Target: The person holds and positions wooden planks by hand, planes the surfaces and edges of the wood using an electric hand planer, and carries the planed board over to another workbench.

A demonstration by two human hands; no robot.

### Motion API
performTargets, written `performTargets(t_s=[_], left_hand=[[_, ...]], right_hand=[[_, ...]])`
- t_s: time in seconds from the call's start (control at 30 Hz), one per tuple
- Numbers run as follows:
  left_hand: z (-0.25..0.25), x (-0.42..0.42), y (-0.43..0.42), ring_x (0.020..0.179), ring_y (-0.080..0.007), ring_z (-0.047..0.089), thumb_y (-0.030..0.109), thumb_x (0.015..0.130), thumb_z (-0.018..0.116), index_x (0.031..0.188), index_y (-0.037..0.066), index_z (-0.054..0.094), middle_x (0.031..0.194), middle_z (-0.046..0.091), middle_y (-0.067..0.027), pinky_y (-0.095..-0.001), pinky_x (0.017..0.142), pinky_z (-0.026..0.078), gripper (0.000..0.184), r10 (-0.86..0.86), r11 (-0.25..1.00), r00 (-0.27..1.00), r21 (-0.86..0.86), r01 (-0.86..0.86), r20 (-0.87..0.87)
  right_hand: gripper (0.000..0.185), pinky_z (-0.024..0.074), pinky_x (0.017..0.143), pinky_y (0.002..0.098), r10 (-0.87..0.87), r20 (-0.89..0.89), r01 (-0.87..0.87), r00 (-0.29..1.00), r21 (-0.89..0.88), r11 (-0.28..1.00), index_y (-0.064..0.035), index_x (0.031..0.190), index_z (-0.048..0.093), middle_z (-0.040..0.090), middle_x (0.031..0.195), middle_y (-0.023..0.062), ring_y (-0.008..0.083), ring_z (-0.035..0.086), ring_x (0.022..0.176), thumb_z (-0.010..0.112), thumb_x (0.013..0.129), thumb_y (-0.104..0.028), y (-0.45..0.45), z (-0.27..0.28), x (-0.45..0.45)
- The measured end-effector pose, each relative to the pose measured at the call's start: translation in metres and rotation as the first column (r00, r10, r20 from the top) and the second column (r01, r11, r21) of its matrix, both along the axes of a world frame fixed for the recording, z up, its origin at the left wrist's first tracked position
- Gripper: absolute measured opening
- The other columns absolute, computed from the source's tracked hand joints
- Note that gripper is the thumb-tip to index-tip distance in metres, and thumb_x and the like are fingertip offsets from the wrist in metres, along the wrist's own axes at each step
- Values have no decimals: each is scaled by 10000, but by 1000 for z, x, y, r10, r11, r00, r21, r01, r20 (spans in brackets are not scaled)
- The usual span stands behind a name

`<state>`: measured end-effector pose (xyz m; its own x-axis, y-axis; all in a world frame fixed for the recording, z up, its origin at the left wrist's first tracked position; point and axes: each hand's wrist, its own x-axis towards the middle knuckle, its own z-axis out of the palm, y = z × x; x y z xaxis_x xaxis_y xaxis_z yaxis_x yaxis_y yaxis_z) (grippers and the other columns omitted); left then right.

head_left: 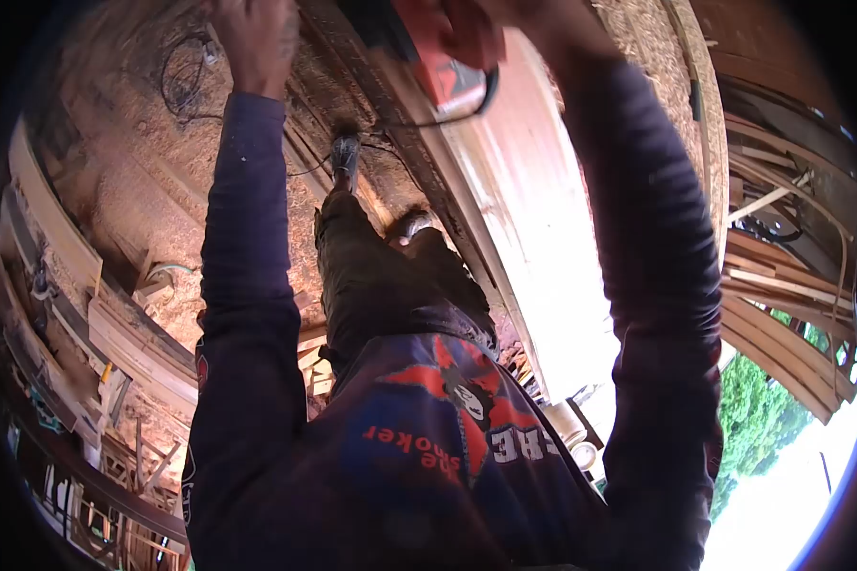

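- In the head view, the only one I have, I find the red power tool (443, 67) at the top, over the upper part of a long pale board (533, 157). The frame edge cuts it off, so I cannot tell whether its base touches the wood.
- I read the right hand (495, 24) as curled around the tool's upper side, its grip pinching the body; blur and the frame edge hide the exact finger placement.
- The left hand (257, 48) reaches up, well apart from the tool. Its fingertips leave my picture, so I cannot tell whether that grip is spread or pressed together, or whether it holds anything.
- I judge the tool to be rigid and fairly heavy, its weight packed in the housing. I would take it by the top handle, palm wrapped fully round, and keep fingers off the underside.
- The dark cord (492, 95) curves off it and sags toward the beams; I expect it to bend easily but tug or snag, so I would not lift by it.
- I judge the board stiff along its length and best held by its long edges; fine dust could make its face slippery.
- Wood shavings (143, 152) cover the ground, and a shoe (346, 157) stands among the timbers, near a strand of cord.
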<state>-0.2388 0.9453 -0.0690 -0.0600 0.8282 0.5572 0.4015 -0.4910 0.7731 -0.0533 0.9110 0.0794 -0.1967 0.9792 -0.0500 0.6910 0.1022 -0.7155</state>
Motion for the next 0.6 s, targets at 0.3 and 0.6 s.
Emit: performTargets(t_s=[0.3, 0.6], left_hand=[[47, 203, -298, 1283, -374, 548, 160, 957, 604, 1247, 31, 641, 1233, 657, -160, -494, 1090, 433, 320, -857, 515, 512, -91, 853, -53], [42, 273, -441, 1206, -298, 581, 139, 835, 643, 1241, 32, 655, 1213, 647, -137, -446, 1076, 428, 420, -999, 20, 28, -197, 980, 39]], right_hand=[[256, 537, 550, 389, -223, 236, 190, 946, 154, 970, -82, 1183, 670, 692, 926, 191, 302, 694, 693, 616, 933, -85, -424, -13, 131], [483, 391, 458, 240, -904, -32, 737, 425, -568, 367, 42, 1004, 656, 598, 631, -2, 62, 534, 510, 608, 951, -436, -584, 22, 133]])
